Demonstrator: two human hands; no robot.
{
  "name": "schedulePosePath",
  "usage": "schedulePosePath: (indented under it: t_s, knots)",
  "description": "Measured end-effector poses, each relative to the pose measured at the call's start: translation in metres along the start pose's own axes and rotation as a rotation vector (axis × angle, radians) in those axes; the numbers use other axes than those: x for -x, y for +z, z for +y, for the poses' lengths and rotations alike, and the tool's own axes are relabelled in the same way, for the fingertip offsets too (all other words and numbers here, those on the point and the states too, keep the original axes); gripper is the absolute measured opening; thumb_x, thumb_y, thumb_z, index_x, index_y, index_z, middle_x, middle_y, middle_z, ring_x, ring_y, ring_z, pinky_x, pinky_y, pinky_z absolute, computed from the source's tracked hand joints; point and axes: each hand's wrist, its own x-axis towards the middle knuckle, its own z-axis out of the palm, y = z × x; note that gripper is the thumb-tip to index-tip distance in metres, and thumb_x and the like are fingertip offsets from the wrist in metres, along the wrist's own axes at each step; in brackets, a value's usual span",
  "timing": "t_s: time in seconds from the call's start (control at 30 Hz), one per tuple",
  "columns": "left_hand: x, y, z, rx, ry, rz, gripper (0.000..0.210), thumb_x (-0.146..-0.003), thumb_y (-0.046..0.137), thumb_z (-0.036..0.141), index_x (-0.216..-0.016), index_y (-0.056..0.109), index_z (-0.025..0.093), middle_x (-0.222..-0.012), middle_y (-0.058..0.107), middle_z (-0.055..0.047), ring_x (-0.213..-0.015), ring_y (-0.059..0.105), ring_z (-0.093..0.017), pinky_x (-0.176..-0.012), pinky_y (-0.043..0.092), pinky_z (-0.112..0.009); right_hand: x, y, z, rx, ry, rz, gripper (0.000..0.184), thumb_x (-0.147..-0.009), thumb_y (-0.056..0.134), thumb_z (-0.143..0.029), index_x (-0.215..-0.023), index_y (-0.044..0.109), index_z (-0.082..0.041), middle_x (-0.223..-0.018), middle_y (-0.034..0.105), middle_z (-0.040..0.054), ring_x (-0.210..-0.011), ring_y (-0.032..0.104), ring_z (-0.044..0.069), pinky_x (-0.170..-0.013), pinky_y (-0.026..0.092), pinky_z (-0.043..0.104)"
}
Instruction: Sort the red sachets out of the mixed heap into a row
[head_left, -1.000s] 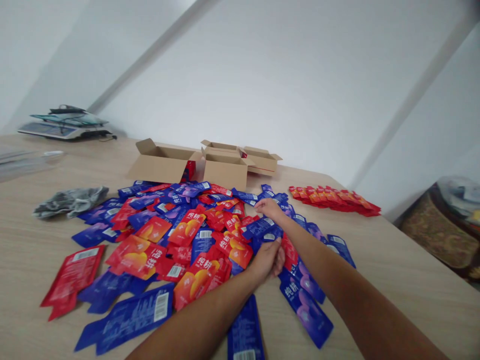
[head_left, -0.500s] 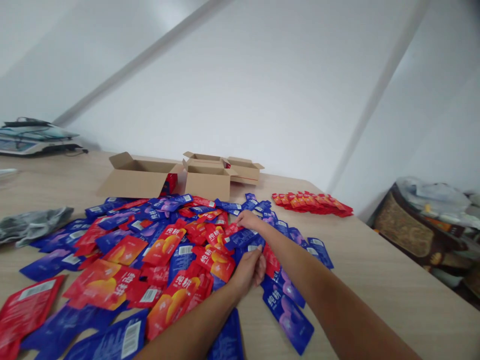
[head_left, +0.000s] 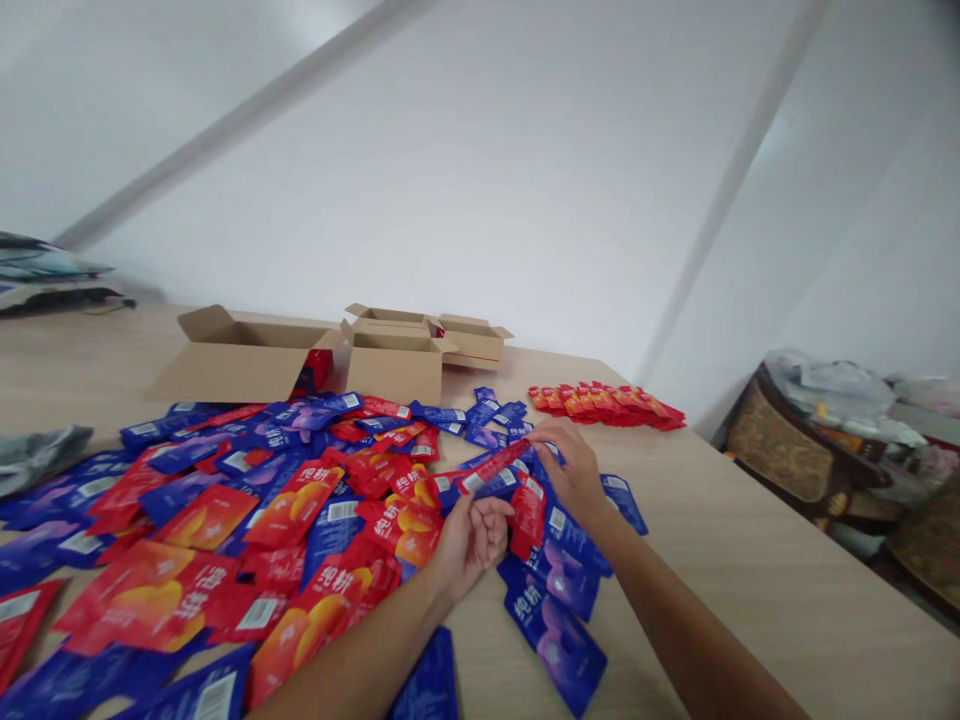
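Note:
My right hand [head_left: 574,465] pinches the right end of a narrow red pouch [head_left: 495,466], seen edge-on with a white label, over the right side of the pile. My left hand [head_left: 474,540] is just below the pouch's left part, palm turned up, with its fingers loosely curled and nothing visible in the palm. Under the hands lie a small red pouch [head_left: 528,517] and several blue pouches, one blue pouch [head_left: 556,640] with purple fruit near the front. To the left spreads a mixed heap of red pouches [head_left: 296,500] with orange fruit and blue pouches [head_left: 337,525].
Open cardboard boxes stand behind the heap: a wide box [head_left: 232,372], a smaller box [head_left: 395,372] and others farther back. Overlapping red pouches form a row [head_left: 604,402] at the back right. A grey cloth [head_left: 37,458] lies left. Past the table's right edge is a patterned brown chair [head_left: 787,440] with bags.
My right hand has drawn back toward me and right, lifting a red pouch from the heap. My left hand has turned palm up and moved slightly left. The view has shifted right.

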Motion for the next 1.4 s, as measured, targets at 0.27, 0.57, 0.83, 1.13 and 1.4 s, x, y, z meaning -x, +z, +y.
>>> schedulePosePath:
  t_s: [0.27, 0.57, 0.83, 1.13, 1.4]
  knots:
    - [0.009, 0.014, -0.006, -0.142, -0.037, 0.066, 0.022, -0.076, 0.067, 0.031, -0.079, 0.054, 0.014, -0.054, 0.057, 0.003, -0.035, 0.05, -0.006, -0.033, 0.034, -0.013, 0.071, -0.002, 0.007, -0.074, 0.3, 0.096, 0.017, -0.089, 0.046, -0.027, -0.102, 0.056, -0.023, -0.109, 0.056, 0.0082, -0.105, 0.052, 0.022, -0.09, 0.044, 0.04]
    - [0.002, 0.016, -0.014, -0.382, 0.279, 0.143, 0.043, -0.073, 0.069, 0.042, -0.1, 0.044, 0.019, -0.067, 0.065, 0.003, -0.048, 0.062, -0.014, -0.05, 0.053, -0.026, 0.092, 0.027, -0.012, -0.302, 0.669, -0.291, 0.03, -0.089, 0.043, -0.047, -0.101, 0.054, -0.021, -0.079, 0.067, 0.0037, -0.066, 0.065, 0.018, -0.059, 0.05, 0.028]
    - [0.005, 0.014, -0.017, -0.496, 0.114, 0.027, 0.038, -0.081, 0.056, 0.05, -0.092, 0.047, 0.015, -0.049, 0.062, 0.001, -0.03, 0.053, -0.011, -0.027, 0.038, -0.016, 0.093, 0.033, -0.017, -0.46, 0.749, -0.259, 0.034, -0.091, 0.037, -0.05, -0.088, 0.05, -0.019, -0.049, 0.051, -0.0053, -0.037, 0.046, 0.009, -0.038, 0.037, 0.02]
    - [0.004, 0.008, -0.017, -0.553, 0.075, 0.106, 0.04, -0.079, 0.055, 0.056, -0.072, 0.049, 0.018, -0.03, 0.04, 0.011, -0.017, 0.03, -0.006, -0.021, 0.023, -0.014, 0.088, 0.039, -0.019, -0.693, 0.902, -0.275, 0.044, -0.086, 0.039, -0.06, -0.098, 0.05, -0.019, -0.045, 0.051, -0.0058, -0.032, 0.042, 0.009, -0.035, 0.031, 0.019]
    - [-0.002, 0.001, -0.025, -0.448, 0.026, 0.226, 0.056, -0.074, 0.046, 0.071, -0.051, 0.04, 0.02, -0.027, 0.031, 0.009, -0.019, 0.03, -0.006, -0.023, 0.017, -0.016, 0.038, -0.023, 0.119, -0.484, 0.867, 0.308, 0.036, -0.079, 0.053, -0.053, -0.068, 0.048, -0.019, -0.044, 0.045, -0.0057, -0.035, 0.035, 0.006, -0.034, 0.025, 0.018]
